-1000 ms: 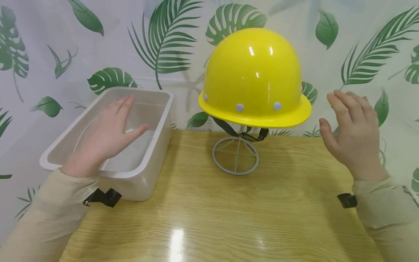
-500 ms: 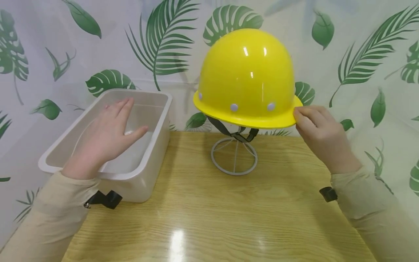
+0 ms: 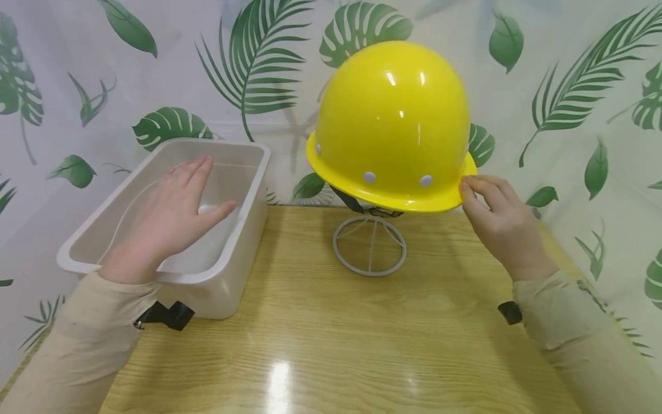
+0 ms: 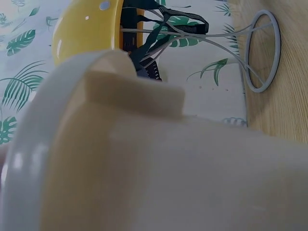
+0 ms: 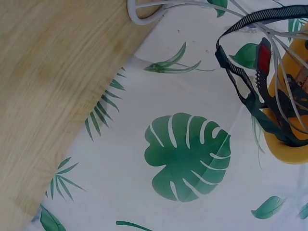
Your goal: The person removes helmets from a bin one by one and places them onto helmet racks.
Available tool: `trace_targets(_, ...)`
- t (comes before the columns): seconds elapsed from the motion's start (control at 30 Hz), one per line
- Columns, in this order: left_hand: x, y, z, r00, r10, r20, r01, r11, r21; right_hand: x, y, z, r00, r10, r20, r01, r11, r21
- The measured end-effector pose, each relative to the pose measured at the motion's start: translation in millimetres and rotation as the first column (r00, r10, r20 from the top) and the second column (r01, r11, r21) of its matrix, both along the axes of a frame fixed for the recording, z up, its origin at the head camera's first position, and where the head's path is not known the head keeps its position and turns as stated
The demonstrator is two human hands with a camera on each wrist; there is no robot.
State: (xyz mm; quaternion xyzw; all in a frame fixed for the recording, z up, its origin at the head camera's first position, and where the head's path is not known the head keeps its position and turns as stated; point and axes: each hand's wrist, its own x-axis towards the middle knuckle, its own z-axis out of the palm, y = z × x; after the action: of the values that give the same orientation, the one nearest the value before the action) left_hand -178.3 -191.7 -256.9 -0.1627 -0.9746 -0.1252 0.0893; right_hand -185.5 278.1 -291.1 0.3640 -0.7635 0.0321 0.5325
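A yellow hard hat sits on a white wire stand, its brim tilted lower on the right in the head view. My right hand pinches the right edge of that brim between thumb and fingers. Below the hat, the dark chin strap and inner harness show in the right wrist view, with the stand's wires running up inside. My left hand lies over the beige plastic bin, fingers extended and holding nothing. I cannot tell whether it touches the bin's rim.
The wood-grain table bears both the bin and the stand. Behind it rises a white wall covering printed with green leaves, close behind the hat. The bin's near wall fills much of the left wrist view.
My right hand has come in from the right and taken hold of the hard hat's brim. The hat has since tipped, with its front brim lower. My left hand has stayed over the bin.
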Motion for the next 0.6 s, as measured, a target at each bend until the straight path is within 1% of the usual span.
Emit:
trace_targets(0.13, -0.8, -1.0, -0.9, 1.0, 0.007, -0.004, -0.007, 1.0, -0.01, -0.7, 5.2, 1.4, 0.998, -0.013, 0.057, 0.014, 1.0, -0.013)
trace_targets(0.27, -1.1, -1.0, -0.7, 1.0, 0.011, 0.002, -0.011, 1.0, -0.018, -1.3, 8.2, 4.1, 0.989, -0.068, 0.129, 0.068, 0.998, 0.006)
trace_targets(0.37, -1.5, -1.2, -0.3, 1.0, 0.008, 0.004, -0.008, 1.0, -0.017, -3.0, 5.6, 7.3, 0.984, -0.116, 0.133, 0.112, 0.993, 0.031)
trace_targets(0.5, -2.0, -1.5, 0.1, 1.0, 0.007, 0.01, -0.007, 1.0, -0.02, -6.6, 0.9, 10.2, 0.983, -0.123, 0.138, 0.12, 0.992, 0.03)
trace_targets(0.6, -2.9, -1.8, 0.4, 1.0, 0.005, 0.013, -0.005, 1.0, -0.023, -8.0, -0.3, 11.7, 0.978, -0.113, 0.175, 0.114, 0.993, 0.009)
